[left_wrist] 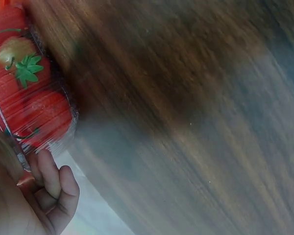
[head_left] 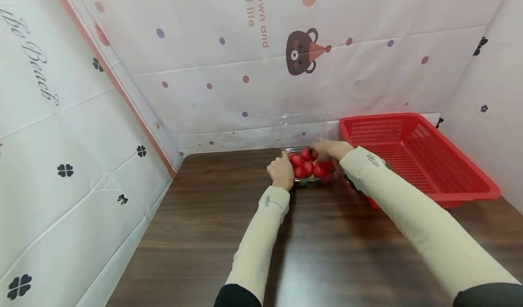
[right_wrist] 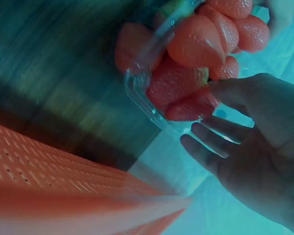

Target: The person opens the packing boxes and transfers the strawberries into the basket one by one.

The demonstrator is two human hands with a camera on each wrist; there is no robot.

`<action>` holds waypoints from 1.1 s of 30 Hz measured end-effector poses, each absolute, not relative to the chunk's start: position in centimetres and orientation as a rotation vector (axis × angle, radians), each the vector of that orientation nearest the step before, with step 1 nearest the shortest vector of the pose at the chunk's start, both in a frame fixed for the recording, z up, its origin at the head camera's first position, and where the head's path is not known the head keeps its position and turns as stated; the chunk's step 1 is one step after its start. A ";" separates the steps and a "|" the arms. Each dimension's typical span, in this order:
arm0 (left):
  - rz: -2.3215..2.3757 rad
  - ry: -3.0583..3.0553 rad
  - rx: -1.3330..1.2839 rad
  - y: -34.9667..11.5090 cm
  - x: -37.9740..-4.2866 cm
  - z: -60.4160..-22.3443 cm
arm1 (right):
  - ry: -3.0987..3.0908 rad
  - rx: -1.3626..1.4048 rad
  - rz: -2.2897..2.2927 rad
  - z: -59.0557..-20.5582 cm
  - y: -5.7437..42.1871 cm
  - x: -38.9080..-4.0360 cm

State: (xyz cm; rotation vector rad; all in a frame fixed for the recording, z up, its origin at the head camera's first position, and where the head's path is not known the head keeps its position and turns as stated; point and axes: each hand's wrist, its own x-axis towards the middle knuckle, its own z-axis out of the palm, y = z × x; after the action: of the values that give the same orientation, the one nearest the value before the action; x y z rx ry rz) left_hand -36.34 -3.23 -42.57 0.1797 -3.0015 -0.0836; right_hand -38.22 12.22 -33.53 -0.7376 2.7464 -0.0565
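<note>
A clear plastic box [left_wrist: 73, 117] full of red strawberries [head_left: 308, 167] stands at the table's back edge, its transparent lid [head_left: 302, 127] raised behind it. My left hand [head_left: 281, 171] holds the box at its left side, fingers curled at the rim. At the back right corner my right hand [head_left: 332, 150] reaches in. In the right wrist view, its thumb and fingers pinch a strawberry [right_wrist: 193, 105] that lies against the others. Green leaves [left_wrist: 28, 71] show through the box wall in the left wrist view.
A red perforated plastic basket [head_left: 461, 195] stands right of the box, partly behind my right sleeve; a bit of red and green shows inside by the sleeve. Printed white sheets [head_left: 229, 93] hang behind and at both sides of the brown wooden table [head_left: 204, 234].
</note>
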 end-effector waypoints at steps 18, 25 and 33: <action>-0.016 -3.002 0.158 -2.2 -36.3 -42.2 | 2.848 -0.739 -0.223 -34.6 14.9 -38.3; 0.010 -3.002 0.101 -2.6 -36.4 -42.4 | 2.880 -0.772 -0.237 -32.9 15.4 -38.4; -0.062 -3.046 0.134 -3.9 -36.9 -42.5 | 2.971 -0.705 -0.306 -29.5 17.8 -38.2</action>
State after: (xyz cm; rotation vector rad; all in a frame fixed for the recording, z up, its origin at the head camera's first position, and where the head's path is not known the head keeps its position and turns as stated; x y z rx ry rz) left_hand -36.90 -3.90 -42.51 0.1344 -3.0457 -0.0618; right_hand -38.19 17.78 -29.53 -0.7046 2.9714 -0.3056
